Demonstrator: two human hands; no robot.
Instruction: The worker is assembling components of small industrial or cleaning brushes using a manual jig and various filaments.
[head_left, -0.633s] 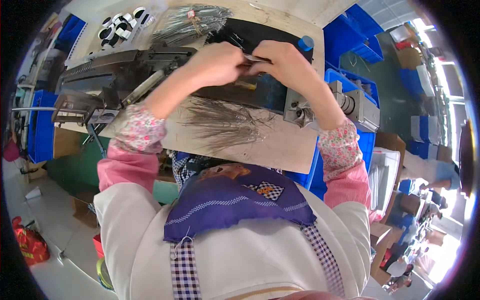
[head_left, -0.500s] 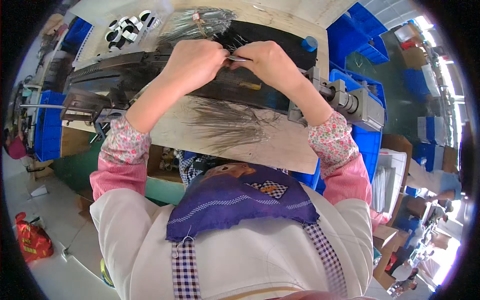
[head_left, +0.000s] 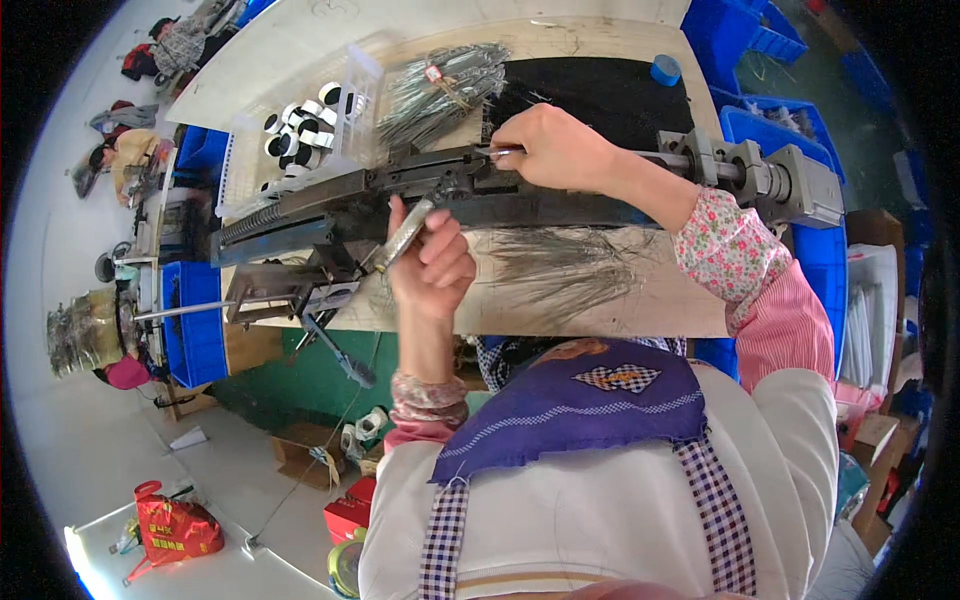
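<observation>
My left hand (head_left: 437, 265) is wrapped round a silvery lever handle (head_left: 408, 238) at the front of a long dark metal bench machine (head_left: 330, 212). Farther right, my right hand (head_left: 548, 150) pinches a small thin shiny metal piece (head_left: 507, 151), its end against the machine's top bar; my fingers hide most of it. Thin metal wires (head_left: 575, 265) lie loose on the wooden bench (head_left: 660, 318) on the near side of the machine. Behind it rests a bundle of similar wires (head_left: 440, 100) with a tag and a tie.
A clear plastic basket (head_left: 235, 165) with black-and-white rolls (head_left: 310, 135) stands at the far left. A blue round cap (head_left: 665, 69) sits on the black mat (head_left: 600, 95). Right of these is the machine's metal cylinder (head_left: 805, 188), beside blue bins (head_left: 822, 265).
My hands, together over the machine before, have parted. The left came down and nearer onto the lever handle; the right holds the metal piece at the machine. The view has turned leftward.
</observation>
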